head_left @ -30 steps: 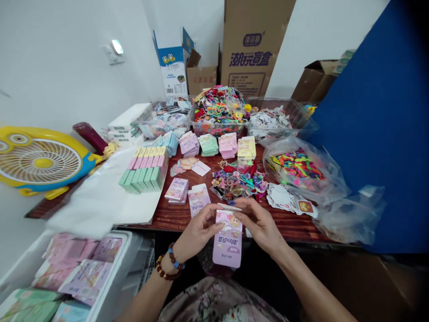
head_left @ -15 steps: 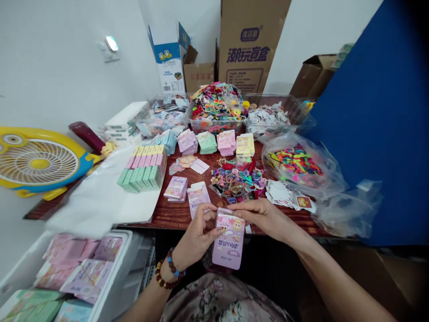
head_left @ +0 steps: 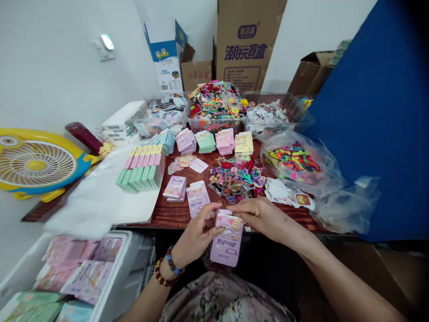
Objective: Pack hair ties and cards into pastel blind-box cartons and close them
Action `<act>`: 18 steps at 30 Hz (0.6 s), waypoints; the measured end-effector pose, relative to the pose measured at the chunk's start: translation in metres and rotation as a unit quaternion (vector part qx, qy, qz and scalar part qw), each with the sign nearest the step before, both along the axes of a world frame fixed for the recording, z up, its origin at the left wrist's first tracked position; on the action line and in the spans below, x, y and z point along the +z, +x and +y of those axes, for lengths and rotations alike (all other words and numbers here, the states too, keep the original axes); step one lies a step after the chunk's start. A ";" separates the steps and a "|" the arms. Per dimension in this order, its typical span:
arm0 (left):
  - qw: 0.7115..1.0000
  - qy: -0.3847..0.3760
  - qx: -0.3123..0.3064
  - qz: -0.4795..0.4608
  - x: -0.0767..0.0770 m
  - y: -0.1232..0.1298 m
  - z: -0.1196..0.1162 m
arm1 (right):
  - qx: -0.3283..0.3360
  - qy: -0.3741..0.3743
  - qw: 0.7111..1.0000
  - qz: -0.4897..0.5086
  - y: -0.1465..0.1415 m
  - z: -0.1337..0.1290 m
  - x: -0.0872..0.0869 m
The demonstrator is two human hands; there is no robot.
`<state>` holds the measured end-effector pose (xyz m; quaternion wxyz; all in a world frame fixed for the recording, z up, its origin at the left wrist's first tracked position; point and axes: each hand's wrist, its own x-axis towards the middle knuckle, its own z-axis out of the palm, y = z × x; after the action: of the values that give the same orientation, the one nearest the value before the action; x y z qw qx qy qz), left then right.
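My left hand point(head_left: 196, 235) is closed around a small purple card box point(head_left: 226, 248) with cartoon figures on its front, held over the table's near edge. At the box's far end, the fingers of my right hand point(head_left: 268, 219) pinch the top flap; the fingertips partly hide it. Just beyond lies a flat purple box point(head_left: 197, 197), and beside that a short stack of purple boxes point(head_left: 175, 187). A tangled pile of hair ties and small trinkets point(head_left: 236, 179) is spread past my right hand. White-edged sticker cards point(head_left: 284, 194) lie to its right.
Rows of green, pink and yellow boxes point(head_left: 140, 167) stand at left on white sheeting. Clear bins of trinkets point(head_left: 214, 123) line the back. An open plastic bag point(head_left: 300, 165) sits at right, by a blue panel point(head_left: 368, 147). A white foam crate point(head_left: 124, 250) stands lower left.
My right fingers have shifted slightly along the box's top flap. The box has moved slightly left in view; the whole scene has shifted a little left too.
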<state>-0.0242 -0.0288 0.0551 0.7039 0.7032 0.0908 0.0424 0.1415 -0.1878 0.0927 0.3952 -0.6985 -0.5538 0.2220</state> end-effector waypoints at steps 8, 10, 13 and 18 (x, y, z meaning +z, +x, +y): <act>1.000 -0.005 0.029 -0.010 -0.006 0.003 0.000 | 0.006 0.012 0.998 0.056 -0.004 -0.009 -0.007; 0.999 -0.013 0.031 -0.017 -0.004 0.005 0.000 | -0.046 0.025 0.996 0.077 -0.008 -0.010 -0.016; 0.999 -0.021 0.024 -0.022 0.000 0.007 0.001 | -0.104 0.067 0.987 0.106 -0.015 -0.011 -0.028; 1.000 -0.015 -0.006 -0.005 -0.001 0.008 0.006 | -0.092 0.092 0.979 0.159 -0.015 -0.008 -0.036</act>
<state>-0.0161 -0.0230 0.0545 0.7151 0.6928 0.0835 0.0407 0.1268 -0.1961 0.0566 0.5597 -0.6627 -0.4352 0.2414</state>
